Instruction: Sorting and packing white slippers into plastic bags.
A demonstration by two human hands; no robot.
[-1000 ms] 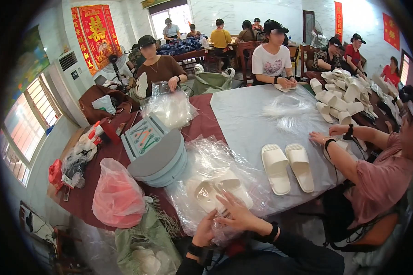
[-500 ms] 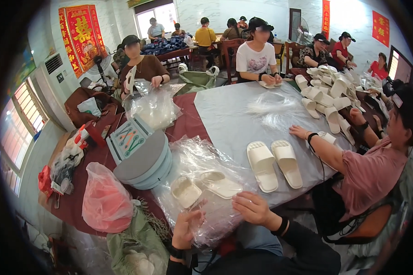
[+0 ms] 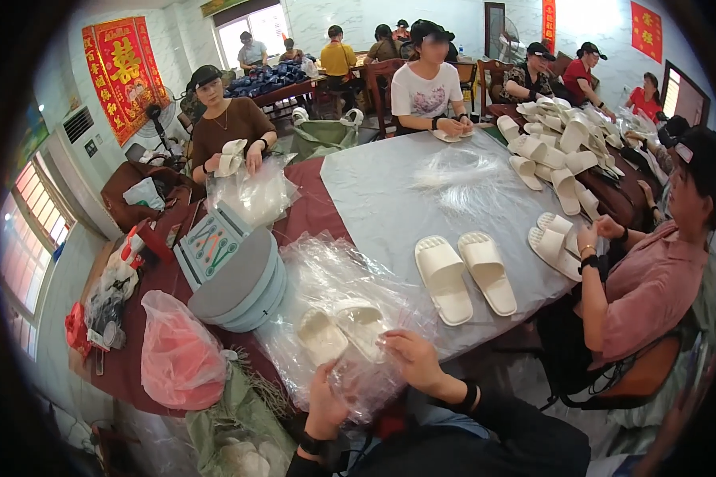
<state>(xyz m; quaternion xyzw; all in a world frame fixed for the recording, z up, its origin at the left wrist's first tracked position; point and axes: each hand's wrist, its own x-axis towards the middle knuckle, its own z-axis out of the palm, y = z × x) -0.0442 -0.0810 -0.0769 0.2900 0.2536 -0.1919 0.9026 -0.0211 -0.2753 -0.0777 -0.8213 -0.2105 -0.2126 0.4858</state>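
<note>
Both hands, left hand and right hand, pinch the plastic bag tight; keep the slippers flat inside.

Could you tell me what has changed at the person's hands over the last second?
The pair of white foam slippers in the clear plastic bag has gone from lying flat, side by side, to angled apart. The left hand has dropped to the bag's near edge; the right hand stays on it. The loose white slipper pair on the grey tablecloth is unchanged.
</note>
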